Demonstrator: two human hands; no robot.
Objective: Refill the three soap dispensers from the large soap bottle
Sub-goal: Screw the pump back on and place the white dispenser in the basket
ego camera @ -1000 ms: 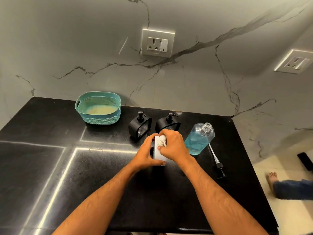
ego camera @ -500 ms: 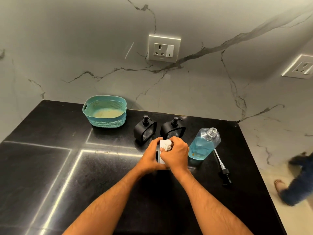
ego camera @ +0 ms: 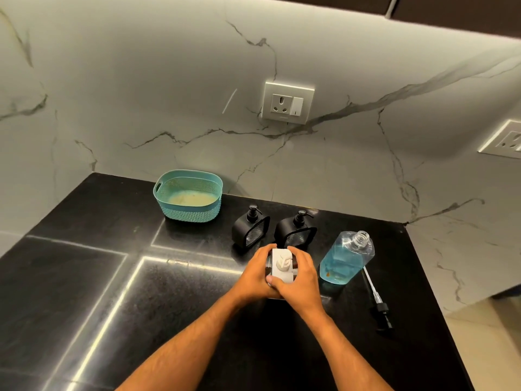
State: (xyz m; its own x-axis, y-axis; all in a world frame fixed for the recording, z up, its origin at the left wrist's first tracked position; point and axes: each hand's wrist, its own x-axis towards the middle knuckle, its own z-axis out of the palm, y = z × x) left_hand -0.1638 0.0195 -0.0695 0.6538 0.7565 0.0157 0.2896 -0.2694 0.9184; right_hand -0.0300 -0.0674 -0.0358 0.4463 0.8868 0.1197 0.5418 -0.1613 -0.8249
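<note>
Both my hands (ego camera: 282, 280) wrap the upright white dispenser (ego camera: 282, 265), its pump top up; the uncapped soap bottle (ego camera: 345, 259) stands just right.

On the countertop (ego camera: 84, 277), the basket (ego camera: 188, 196) sits at the back left, close to the wall. To its right stand 2 dispensers (ego camera: 250, 230) (ego camera: 296, 231) side by side, near each other but apart. In front of them, a 3rd dispenser (ego camera: 282, 266) stands between the left hand (ego camera: 258, 273) and the right hand (ego camera: 298, 280) (both wrapped around it). Right of that stands the large soap bottle (ego camera: 345, 261), uncapped, and just right of it its pump (ego camera: 376, 300) lies flat on the counter. A wall socket (ego camera: 287, 103) sits above and behind the dispensers.
</note>
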